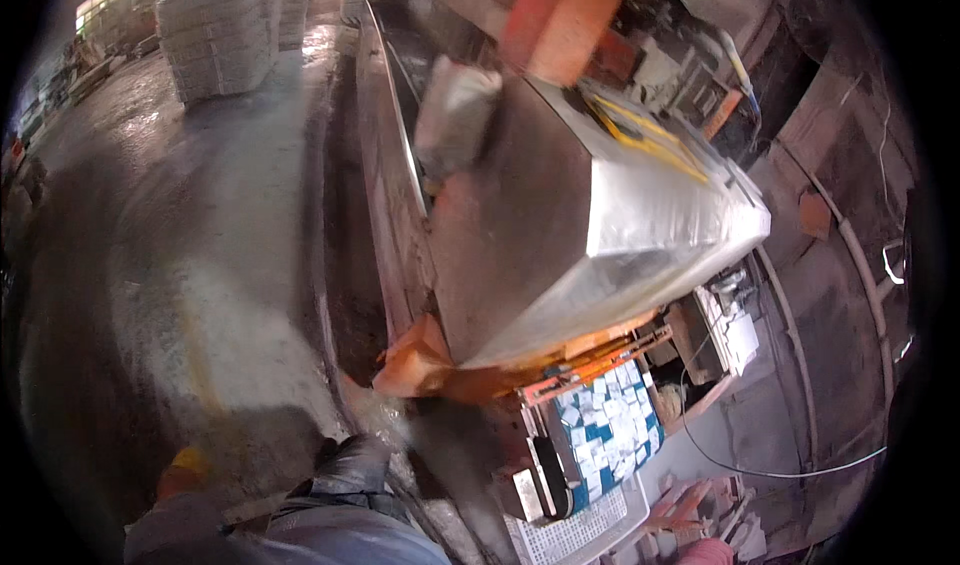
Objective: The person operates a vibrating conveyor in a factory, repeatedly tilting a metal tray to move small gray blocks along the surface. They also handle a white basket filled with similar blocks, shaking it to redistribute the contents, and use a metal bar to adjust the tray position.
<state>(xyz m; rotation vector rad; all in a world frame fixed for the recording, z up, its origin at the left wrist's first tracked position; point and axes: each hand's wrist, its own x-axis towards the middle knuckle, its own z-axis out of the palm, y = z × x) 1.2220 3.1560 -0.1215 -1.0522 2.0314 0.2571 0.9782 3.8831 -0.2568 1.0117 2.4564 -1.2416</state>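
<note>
At the lower left, a yellow-orange patch (183, 468) at the end of a grey-blue sleeve looks like my left hand in a glove; its fingers are smeared, and no held thing shows. A pinkish-red shape (708, 552) cut off by the lower edge appears to be my right hand, with its fingers hidden. Near it are reddish and pale broken pieces (690, 505) and a white perforated plastic crate (585, 535). Above the crate, a blue-green conveyor belt (598, 432) carries many white, squarish pieces. My trousers and a dark boot or leg (350, 465) show between the hands.
A large metal hopper (520, 215) fills the middle, with a pale sack (458, 115) on it, blurred. Behind stands an orange-red box (560, 25). A stack of wrapped bags (218, 45) is far left on the concrete floor (240, 215). A thin cable (780, 474) loops at right.
</note>
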